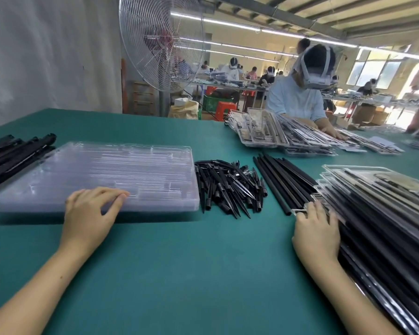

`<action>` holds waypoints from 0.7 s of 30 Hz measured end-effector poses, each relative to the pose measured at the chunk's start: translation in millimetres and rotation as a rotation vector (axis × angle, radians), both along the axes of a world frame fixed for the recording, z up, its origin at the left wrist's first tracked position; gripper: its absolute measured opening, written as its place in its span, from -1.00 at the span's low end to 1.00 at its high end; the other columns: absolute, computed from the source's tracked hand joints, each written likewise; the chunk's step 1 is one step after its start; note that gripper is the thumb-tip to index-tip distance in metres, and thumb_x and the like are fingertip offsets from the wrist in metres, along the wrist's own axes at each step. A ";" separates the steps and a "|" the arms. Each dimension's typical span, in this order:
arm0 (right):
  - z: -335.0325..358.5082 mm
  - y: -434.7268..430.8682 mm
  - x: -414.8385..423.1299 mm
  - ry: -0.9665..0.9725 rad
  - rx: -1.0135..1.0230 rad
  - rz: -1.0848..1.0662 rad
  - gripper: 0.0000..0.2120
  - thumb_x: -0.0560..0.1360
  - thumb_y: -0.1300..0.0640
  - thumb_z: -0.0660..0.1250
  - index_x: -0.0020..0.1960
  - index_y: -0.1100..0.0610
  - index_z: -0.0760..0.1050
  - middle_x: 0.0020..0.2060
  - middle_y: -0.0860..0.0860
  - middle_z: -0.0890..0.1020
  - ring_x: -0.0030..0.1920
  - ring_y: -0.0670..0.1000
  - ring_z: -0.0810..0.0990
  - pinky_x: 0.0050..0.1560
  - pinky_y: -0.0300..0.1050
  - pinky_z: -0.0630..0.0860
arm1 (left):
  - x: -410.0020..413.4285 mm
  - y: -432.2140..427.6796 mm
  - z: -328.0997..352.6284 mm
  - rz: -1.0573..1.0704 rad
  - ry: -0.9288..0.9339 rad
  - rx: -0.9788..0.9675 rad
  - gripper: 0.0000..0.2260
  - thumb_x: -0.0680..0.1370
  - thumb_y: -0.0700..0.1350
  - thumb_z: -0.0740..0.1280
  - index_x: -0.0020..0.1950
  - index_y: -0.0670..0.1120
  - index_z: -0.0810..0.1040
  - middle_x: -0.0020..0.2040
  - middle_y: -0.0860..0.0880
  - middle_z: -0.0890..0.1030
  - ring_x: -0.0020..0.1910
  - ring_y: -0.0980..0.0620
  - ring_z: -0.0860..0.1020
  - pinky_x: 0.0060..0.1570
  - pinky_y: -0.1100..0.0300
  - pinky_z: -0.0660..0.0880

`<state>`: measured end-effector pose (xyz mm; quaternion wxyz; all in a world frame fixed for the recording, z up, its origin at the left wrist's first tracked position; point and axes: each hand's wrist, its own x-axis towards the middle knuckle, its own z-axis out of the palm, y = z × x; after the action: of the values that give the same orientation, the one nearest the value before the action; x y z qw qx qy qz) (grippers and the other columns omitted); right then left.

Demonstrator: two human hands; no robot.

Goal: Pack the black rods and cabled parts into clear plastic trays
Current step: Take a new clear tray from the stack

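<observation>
The left hand (90, 213) lies loosely spread on the near edge of the stack of empty clear trays (121, 172), fingertips on the top tray and gripping nothing. The right hand (316, 230) rests its fairly straight fingers on the near corner of the packed trays (377, 204). Its thumb is hidden, but it does not seem to be pinching anything.

The step in hand looks like freeing one empty tray to fill. To do it well, the fingertips should catch only the topmost lip and peel it up from the near edge. Thin nested trays tend to cling, so a second one may come up with it.

The loose stock lies between the hands, a little beyond them. The short pointed black parts (228, 184) are heaped just beside the empty stack, nearer the left hand. The long black rods (283, 180) lie in a row touching the packed trays, nearer the right hand. I cannot pick out any cabled parts.

The widest open room is the bare green table (179, 262) between and in front of the wrists, which would make a good landing place for a lifted tray. To the outside of the left hand, dark bars (12, 153) crowd the stack's far corner. To the outside of the right hand, the packed pile slopes and overhangs — an elbow nudge could slide it.
</observation>
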<state>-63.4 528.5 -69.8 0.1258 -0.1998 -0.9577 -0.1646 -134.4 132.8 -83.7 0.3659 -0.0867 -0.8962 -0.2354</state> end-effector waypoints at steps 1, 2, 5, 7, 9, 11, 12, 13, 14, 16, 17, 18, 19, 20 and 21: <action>-0.4 0.8 1.4 0.004 0.002 -0.007 -0.63 0.56 0.10 0.12 0.36 0.05 0.35 0.50 0.07 0.18 0.51 0.05 0.05 0.44 0.04 0.01 | -0.4 -0.1 -0.1 0.001 0.004 0.002 -0.68 0.51 0.12 0.16 -0.08 0.03 0.67 -0.07 0.05 0.65 -0.08 -0.08 0.56 0.08 0.14 0.17; -0.9 1.7 2.9 0.007 0.005 -0.011 -0.63 0.56 0.10 0.12 0.36 0.04 0.35 0.49 0.05 0.19 0.51 0.04 0.05 0.44 0.03 0.02 | -1.0 -0.4 -0.1 0.000 0.008 0.004 -0.65 0.51 0.15 0.13 -0.08 0.04 0.67 -0.08 0.05 0.65 -0.08 -0.08 0.56 0.08 0.15 0.17; -1.2 4.2 6.2 0.009 0.009 -0.008 -0.63 0.55 0.12 0.11 0.35 0.04 0.36 0.49 0.05 0.20 0.52 0.03 0.05 0.43 0.04 0.00 | -0.9 -0.9 0.1 -0.010 0.012 0.003 -0.61 0.50 0.18 0.09 -0.07 0.04 0.66 -0.07 0.06 0.65 -0.07 -0.07 0.56 0.09 0.13 0.18; -1.3 5.3 5.9 0.005 0.017 -0.008 -0.63 0.55 0.12 0.12 0.35 0.03 0.36 0.49 0.05 0.19 0.52 0.04 0.04 0.43 0.04 0.01 | -0.4 -0.8 0.0 -0.014 0.012 -0.002 -0.61 0.50 0.18 0.10 -0.06 0.04 0.67 -0.06 0.06 0.65 -0.06 -0.07 0.56 0.09 0.14 0.17; -0.9 8.0 4.7 -0.003 0.023 -0.015 -0.63 0.55 0.09 0.15 0.35 0.00 0.36 0.49 0.04 0.19 0.51 0.04 0.04 0.43 0.03 0.02 | -0.6 -1.2 0.3 -0.013 0.007 -0.001 -0.62 0.50 0.17 0.11 -0.06 0.04 0.67 -0.06 0.05 0.65 -0.05 -0.08 0.56 0.10 0.15 0.16; 1.6 14.0 4.0 -0.007 0.026 -0.026 -0.61 0.52 0.03 0.19 0.35 -0.04 0.36 0.47 0.02 0.23 0.51 0.04 0.06 0.42 0.02 0.04 | -0.3 -1.0 0.6 -0.012 0.001 0.005 -0.59 0.50 0.19 0.09 -0.05 0.04 0.67 -0.05 0.05 0.65 -0.03 -0.09 0.55 0.11 0.15 0.15; 3.4 17.6 3.4 -0.012 0.035 -0.038 -0.60 0.51 0.00 0.21 0.34 -0.06 0.37 0.45 0.02 0.25 0.50 0.04 0.07 0.41 0.01 0.05 | 0.0 -0.8 0.7 -0.012 0.000 0.005 -0.58 0.49 0.20 0.08 -0.05 0.04 0.67 -0.05 0.05 0.65 -0.03 -0.09 0.55 0.11 0.15 0.15; 5.1 20.9 2.9 -0.021 0.048 -0.054 -0.59 0.49 -0.02 0.23 0.34 -0.06 0.38 0.44 0.01 0.27 0.50 0.05 0.08 0.41 0.02 0.06 | 0.2 -0.5 0.7 -0.010 0.001 0.006 -0.57 0.49 0.21 0.07 -0.05 0.04 0.67 -0.05 0.05 0.65 -0.02 -0.09 0.55 0.11 0.14 0.15; 6.0 23.0 2.7 -0.030 0.062 -0.072 -0.59 0.49 -0.03 0.23 0.32 -0.06 0.39 0.42 0.01 0.29 0.49 0.05 0.09 0.41 0.02 0.07 | 0.3 -0.2 0.8 -0.009 0.002 0.008 -0.56 0.49 0.21 0.06 -0.05 0.04 0.67 -0.05 0.05 0.65 -0.02 -0.09 0.55 0.12 0.14 0.15; 5.4 24.3 2.8 -0.036 0.072 -0.092 -0.60 0.48 -0.05 0.23 0.31 -0.06 0.40 0.41 0.01 0.29 0.49 0.06 0.09 0.41 0.04 0.06 | 0.2 0.3 1.3 -0.007 0.008 0.011 -0.56 0.49 0.21 0.06 -0.06 0.04 0.67 -0.05 0.05 0.65 -0.02 -0.09 0.55 0.11 0.15 0.15; 4.4 24.2 2.6 -0.035 0.064 -0.092 -0.61 0.48 -0.04 0.23 0.30 -0.05 0.41 0.42 0.02 0.29 0.49 0.06 0.08 0.41 0.04 0.06 | 0.0 0.5 1.8 -0.006 0.011 0.009 -0.57 0.49 0.20 0.07 -0.06 0.04 0.67 -0.06 0.05 0.65 -0.03 -0.09 0.56 0.11 0.15 0.15; 3.7 23.8 2.0 -0.034 0.050 -0.086 -0.61 0.48 -0.03 0.24 0.30 -0.05 0.41 0.43 0.02 0.28 0.50 0.06 0.08 0.41 0.04 0.06 | -0.2 0.6 1.9 -0.005 0.012 0.007 -0.58 0.49 0.20 0.07 -0.06 0.04 0.67 -0.06 0.05 0.65 -0.03 -0.09 0.56 0.10 0.15 0.15; 3.4 23.2 1.3 -0.034 0.036 -0.079 -0.62 0.49 -0.02 0.24 0.30 -0.05 0.41 0.44 0.03 0.27 0.50 0.06 0.07 0.41 0.04 0.05 | -0.4 0.4 1.8 -0.004 0.013 0.005 -0.59 0.49 0.19 0.08 -0.07 0.04 0.67 -0.07 0.05 0.65 -0.04 -0.09 0.56 0.10 0.15 0.15; 3.6 22.7 0.9 -0.035 0.026 -0.073 -0.62 0.49 -0.01 0.23 0.30 -0.04 0.41 0.45 0.04 0.26 0.50 0.06 0.07 0.42 0.03 0.05 | -0.4 0.4 1.6 -0.005 0.013 0.003 -0.60 0.49 0.18 0.09 -0.07 0.04 0.67 -0.07 0.05 0.65 -0.04 -0.09 0.56 0.09 0.15 0.16; 4.1 22.5 0.5 -0.035 0.020 -0.068 -0.63 0.50 -0.01 0.23 0.30 -0.05 0.42 0.45 0.05 0.25 0.50 0.06 0.06 0.42 0.03 0.04 | -0.2 0.4 1.3 -0.004 0.013 0.002 -0.63 0.50 0.16 0.12 -0.07 0.04 0.67 -0.07 0.05 0.65 -0.05 -0.09 0.56 0.09 0.14 0.16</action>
<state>-62.9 551.0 -65.8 0.1055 -0.2282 -0.9506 -0.1820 -134.6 133.2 -82.4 0.3713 -0.0898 -0.8933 -0.2367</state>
